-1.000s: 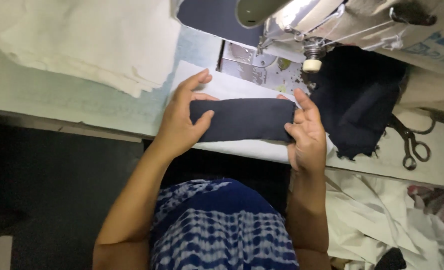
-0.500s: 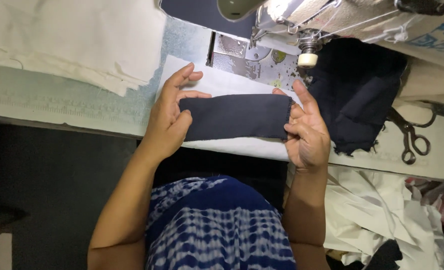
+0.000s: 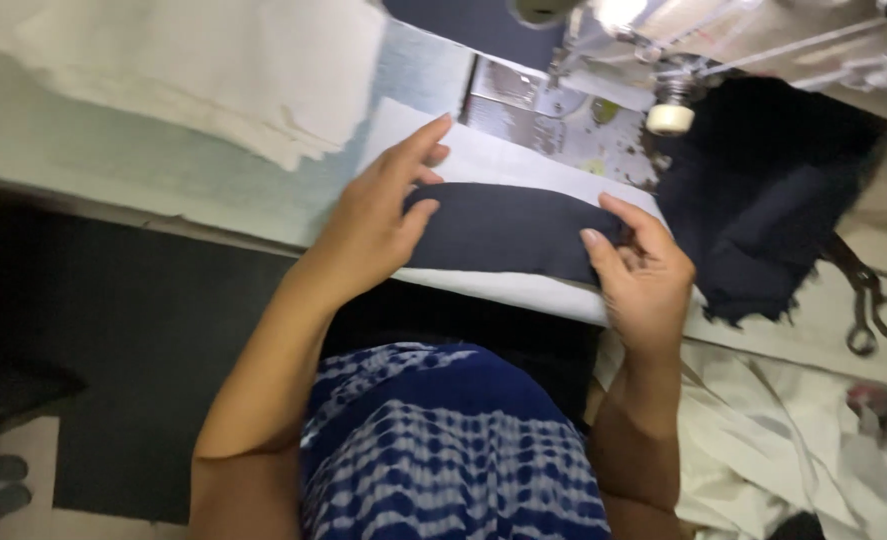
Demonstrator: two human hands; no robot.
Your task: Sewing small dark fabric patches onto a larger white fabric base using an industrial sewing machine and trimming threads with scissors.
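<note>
A dark navy fabric strip (image 3: 508,232) lies flat on a white fabric piece (image 3: 503,165) at the front of the sewing table. My left hand (image 3: 378,225) grips the strip's left end, thumb over the edge and fingers stretched onto the white piece. At the right end, my right hand (image 3: 643,275) pinches the strip between thumb and fingers. Just behind the strip stands the sewing machine's needle area (image 3: 653,110).
A heap of dark fabric (image 3: 773,200) lies right of the machine, with scissors (image 3: 868,300) beyond it. Folded white cloth (image 3: 203,70) covers the table's far left. More white cloth (image 3: 793,440) hangs below the table edge at right. My lap shows blue patterned clothing.
Both hands have stayed on the ends of the navy strip. The view has shifted slightly, and the left fingers have spread further onto the white piece.
</note>
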